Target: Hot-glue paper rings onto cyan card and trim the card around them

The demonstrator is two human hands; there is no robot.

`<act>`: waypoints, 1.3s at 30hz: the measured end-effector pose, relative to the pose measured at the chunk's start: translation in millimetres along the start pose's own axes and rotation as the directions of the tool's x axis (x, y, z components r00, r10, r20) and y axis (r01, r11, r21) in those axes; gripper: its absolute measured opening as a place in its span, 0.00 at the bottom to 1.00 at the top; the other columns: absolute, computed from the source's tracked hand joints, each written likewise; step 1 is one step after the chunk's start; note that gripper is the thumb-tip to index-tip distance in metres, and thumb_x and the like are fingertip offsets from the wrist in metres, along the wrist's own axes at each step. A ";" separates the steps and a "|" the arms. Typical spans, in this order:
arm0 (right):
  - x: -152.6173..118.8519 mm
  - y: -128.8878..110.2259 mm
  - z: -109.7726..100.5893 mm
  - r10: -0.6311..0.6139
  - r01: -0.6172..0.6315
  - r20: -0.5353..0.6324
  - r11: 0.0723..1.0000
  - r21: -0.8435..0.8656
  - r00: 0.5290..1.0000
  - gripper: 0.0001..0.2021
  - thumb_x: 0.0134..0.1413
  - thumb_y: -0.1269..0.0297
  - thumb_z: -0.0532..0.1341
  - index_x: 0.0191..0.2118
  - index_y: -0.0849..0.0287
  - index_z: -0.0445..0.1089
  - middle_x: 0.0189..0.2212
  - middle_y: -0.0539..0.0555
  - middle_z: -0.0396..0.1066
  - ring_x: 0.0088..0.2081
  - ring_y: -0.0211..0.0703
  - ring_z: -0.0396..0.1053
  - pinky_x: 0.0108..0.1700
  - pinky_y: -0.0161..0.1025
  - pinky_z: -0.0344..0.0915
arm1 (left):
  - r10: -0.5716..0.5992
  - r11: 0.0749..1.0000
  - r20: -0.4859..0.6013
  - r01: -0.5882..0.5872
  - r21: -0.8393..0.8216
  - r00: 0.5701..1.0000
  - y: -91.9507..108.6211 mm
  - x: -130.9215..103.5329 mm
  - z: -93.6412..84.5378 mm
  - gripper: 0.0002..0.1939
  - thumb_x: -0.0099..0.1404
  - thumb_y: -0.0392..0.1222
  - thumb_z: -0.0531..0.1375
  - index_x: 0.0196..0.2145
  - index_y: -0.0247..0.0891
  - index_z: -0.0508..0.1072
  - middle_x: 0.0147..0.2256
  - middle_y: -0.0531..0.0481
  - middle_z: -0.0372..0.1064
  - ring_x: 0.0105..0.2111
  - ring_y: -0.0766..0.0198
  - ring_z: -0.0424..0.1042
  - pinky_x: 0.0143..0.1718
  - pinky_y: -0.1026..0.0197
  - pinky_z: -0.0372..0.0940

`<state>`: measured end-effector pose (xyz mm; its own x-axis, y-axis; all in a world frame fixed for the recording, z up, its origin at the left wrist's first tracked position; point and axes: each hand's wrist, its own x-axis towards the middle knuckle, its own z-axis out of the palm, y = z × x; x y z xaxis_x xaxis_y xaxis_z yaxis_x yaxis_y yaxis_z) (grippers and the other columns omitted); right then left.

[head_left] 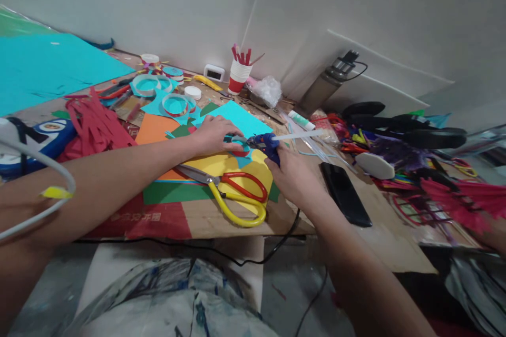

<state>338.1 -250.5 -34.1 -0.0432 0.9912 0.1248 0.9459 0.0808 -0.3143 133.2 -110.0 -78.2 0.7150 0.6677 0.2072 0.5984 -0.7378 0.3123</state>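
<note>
My right hand is wrapped round a blue glue gun, with a pale glue stick poking out of its back end. The nozzle points left, close to the fingertips of my left hand. Those fingers are closed on a small paper ring with a red and white side, which sits on a piece of light blue paper. Beneath lie sheets of yellow paper, orange and green paper. Scissors with one red and one yellow handle lie in front, untouched.
Several cut rings on blue paper and red strips lie left. A paper cup and a bottle stand behind. A black phone lies right. The cord hangs past the table edge. Another person's hand is far right.
</note>
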 end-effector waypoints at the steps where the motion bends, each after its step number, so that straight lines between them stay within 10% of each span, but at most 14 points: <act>1: -0.2 -1.4 -0.7 0.009 -0.009 0.002 1.000 -0.003 1.000 0.13 0.65 0.65 0.53 0.50 0.62 0.69 0.49 0.70 0.76 0.49 0.62 0.74 0.49 0.54 0.68 | 0.000 1.000 0.000 0.000 0.003 1.000 0.0 0.0 0.1 0.22 0.68 0.62 0.62 0.52 0.50 0.80 0.53 0.47 0.77 0.56 0.46 0.66 0.53 0.49 0.49; 39: 0.8 -6.9 2.8 -0.010 0.013 -0.041 0.997 0.069 0.999 0.13 0.62 0.66 0.53 0.50 0.60 0.69 0.48 0.67 0.76 0.51 0.61 0.73 0.49 0.51 0.68 | -0.006 1.000 0.010 0.006 0.020 1.000 1.3 0.4 -0.4 0.21 0.68 0.60 0.63 0.53 0.50 0.79 0.53 0.47 0.77 0.55 0.48 0.66 0.53 0.48 0.50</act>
<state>330.7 -250.0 -34.5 -0.0399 0.9852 0.1667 0.9206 0.1011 -0.3772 134.2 -110.7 -77.4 0.7149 0.6712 0.1958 0.6098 -0.7356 0.2950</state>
